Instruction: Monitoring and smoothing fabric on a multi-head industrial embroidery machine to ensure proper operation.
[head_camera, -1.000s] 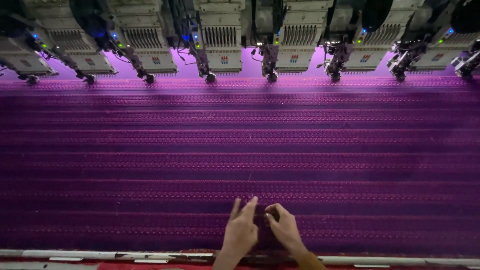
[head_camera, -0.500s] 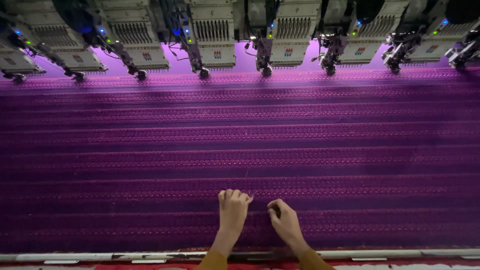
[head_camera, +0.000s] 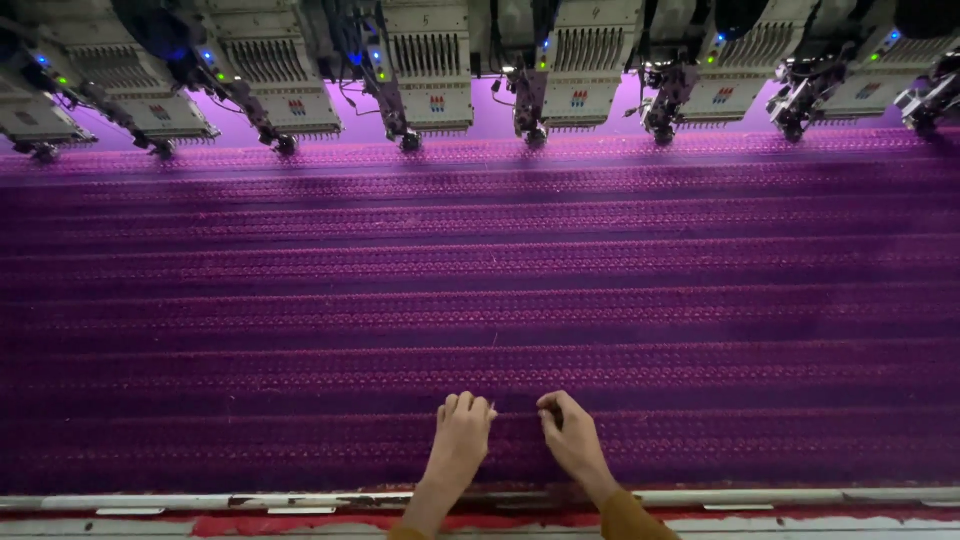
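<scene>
My left hand (head_camera: 462, 428) and right hand (head_camera: 568, 432), fingers curled, rest on the purple cloth (head_camera: 480, 290) just above the frame rail (head_camera: 800, 496), apparently pinching a loose thread.

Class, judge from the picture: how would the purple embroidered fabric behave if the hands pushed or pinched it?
The purple fabric lies flat and ripple-free across the whole bed, so it probably gives little under the left hand and right hand. It looks thin, so likely floppy once released. The stitched rows probably make it grippy.

Small red-and-blue labels (head_camera: 437, 103) on the pale embroidery heads (head_camera: 600, 90) — along the top edge.
</scene>
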